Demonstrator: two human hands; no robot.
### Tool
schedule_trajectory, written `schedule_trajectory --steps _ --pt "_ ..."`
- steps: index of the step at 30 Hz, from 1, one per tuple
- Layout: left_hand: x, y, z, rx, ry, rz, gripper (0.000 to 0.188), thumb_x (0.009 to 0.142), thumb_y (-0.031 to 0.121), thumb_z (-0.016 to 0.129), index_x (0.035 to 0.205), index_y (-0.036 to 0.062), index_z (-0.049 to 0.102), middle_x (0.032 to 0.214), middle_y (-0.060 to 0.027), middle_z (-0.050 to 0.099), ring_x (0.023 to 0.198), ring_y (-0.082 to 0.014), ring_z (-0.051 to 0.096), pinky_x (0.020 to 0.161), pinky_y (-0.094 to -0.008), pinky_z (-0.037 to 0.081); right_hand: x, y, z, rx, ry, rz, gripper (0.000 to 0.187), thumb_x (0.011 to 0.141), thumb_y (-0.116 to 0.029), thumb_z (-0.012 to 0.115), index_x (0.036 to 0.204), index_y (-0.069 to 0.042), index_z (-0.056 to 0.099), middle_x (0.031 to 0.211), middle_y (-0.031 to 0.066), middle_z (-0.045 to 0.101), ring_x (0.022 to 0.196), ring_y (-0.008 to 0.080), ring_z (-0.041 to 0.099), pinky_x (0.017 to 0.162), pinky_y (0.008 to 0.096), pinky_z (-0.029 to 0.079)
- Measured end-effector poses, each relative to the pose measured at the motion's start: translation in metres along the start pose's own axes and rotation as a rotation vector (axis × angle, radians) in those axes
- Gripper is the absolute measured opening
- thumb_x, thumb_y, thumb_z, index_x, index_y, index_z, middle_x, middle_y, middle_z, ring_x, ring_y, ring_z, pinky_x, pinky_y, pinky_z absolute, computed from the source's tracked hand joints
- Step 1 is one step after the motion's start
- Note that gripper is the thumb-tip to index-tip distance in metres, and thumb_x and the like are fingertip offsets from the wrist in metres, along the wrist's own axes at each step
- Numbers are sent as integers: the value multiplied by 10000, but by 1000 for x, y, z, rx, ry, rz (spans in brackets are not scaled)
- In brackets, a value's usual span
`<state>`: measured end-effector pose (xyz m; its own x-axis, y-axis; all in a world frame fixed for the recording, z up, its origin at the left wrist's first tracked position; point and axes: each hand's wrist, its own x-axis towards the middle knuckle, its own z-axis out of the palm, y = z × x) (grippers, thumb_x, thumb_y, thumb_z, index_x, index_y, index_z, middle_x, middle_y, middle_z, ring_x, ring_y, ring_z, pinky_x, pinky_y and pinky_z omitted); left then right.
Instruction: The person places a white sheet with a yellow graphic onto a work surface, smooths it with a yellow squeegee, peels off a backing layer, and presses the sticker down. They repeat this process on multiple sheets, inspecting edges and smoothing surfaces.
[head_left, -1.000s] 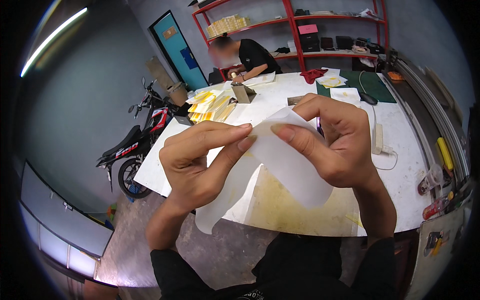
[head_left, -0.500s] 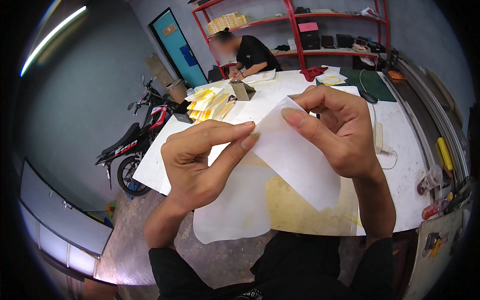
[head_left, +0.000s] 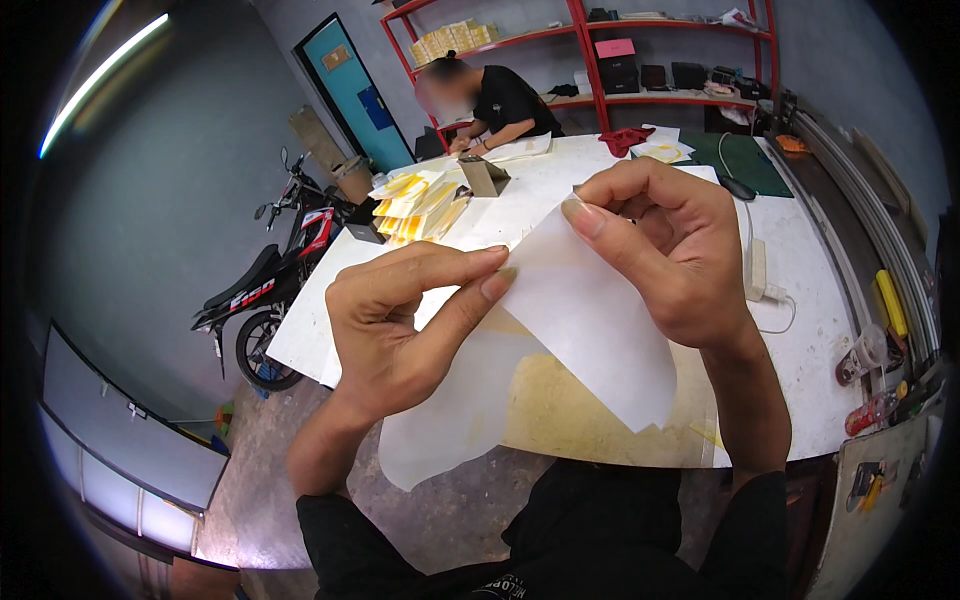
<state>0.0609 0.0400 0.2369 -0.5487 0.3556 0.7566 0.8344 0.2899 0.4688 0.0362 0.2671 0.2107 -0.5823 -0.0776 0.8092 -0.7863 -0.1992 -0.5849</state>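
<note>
My left hand (head_left: 408, 330) pinches the left corner of a thin white sheet (head_left: 595, 325) between thumb and forefinger. At the sheet's top corner, my right hand (head_left: 672, 255) grips with thumb and curled fingers. The sheet hangs slanting between both hands, its lower right end curling. A second, translucent whitish sheet (head_left: 440, 430) hangs below my left hand, past the near table edge. Its upper part lies behind the hand and the white sheet, so I cannot tell whether the two are joined.
On the white table (head_left: 310, 335) are a stack of yellow-and-white papers (head_left: 415, 205), a grey stand (head_left: 484, 177), a power strip (head_left: 757, 268) and a green mat (head_left: 745, 165). A co-worker (head_left: 500, 110) bends over the far side. A motorcycle (head_left: 275, 285) stands left.
The translucent sheet's lower edge has swung and tilted to the left. My right fingertips have shifted slightly left along the top corner, and the white sheet's lower end bends more.
</note>
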Motion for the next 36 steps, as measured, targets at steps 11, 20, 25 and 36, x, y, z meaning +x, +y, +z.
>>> schedule_trajectory --steps 11,20,25,36 --pt "0 0 2 -49 -18 -98 215 872 -54 765 1087 -47 770 961 -164 775 872 -152 724 805 -265 545 -3 -1 -6 -24 -25 36 125 942 -74 714 974 47 723 867 73 723 798 99 629 763 268 506" --pt "-2 -9 -1 -160 21 -204 213 903 -30 757 1115 -56 755 996 -149 768 886 -129 703 805 -252 548 -22 9 -12 -67 -66 202 108 944 -58 726 959 47 708 870 108 725 782 106 657 699 252 521" --pt "-2 -14 -5 -116 46 -271 221 896 1 782 1109 -51 760 933 -113 770 816 -103 694 738 -232 553 -35 18 -16 -117 -56 198 123 938 -76 735 937 47 734 837 99 737 762 106 667 701 255 520" --pt "-8 -27 5 -180 76 -320 232 888 12 794 1108 -53 758 901 -105 764 793 -104 701 737 -232 569 -59 33 -14 -319 114 98 162 928 -88 752 845 41 700 743 117 702 651 143 655 616 285 506"
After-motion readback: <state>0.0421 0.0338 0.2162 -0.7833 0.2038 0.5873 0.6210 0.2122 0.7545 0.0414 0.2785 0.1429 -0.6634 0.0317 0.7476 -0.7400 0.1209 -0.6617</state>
